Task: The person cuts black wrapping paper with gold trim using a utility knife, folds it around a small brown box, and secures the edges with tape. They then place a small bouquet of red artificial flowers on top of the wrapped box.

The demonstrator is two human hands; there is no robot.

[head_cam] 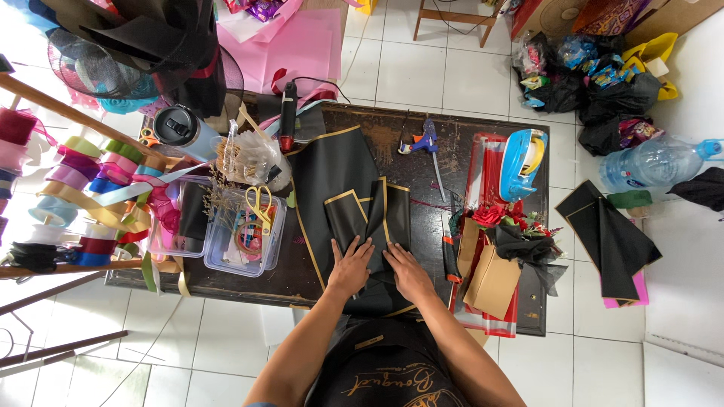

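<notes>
Both hands, the left hand and right hand, press flat with open fingers on the folded black paper at table centre, scissors at nine o'clock, glue gun at twelve.

A florist's craft workshop: ribbon spools on a rack, black wrapping paper, a glue gun and red flowers crowd the table

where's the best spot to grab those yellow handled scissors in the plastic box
Probably by the yellow handle loops, coming from straight above. The scissors lie flat on top of the clutter in the clear box, handles toward the far side and blades pointing back toward the person, so the loops are exposed and blunt.
</notes>
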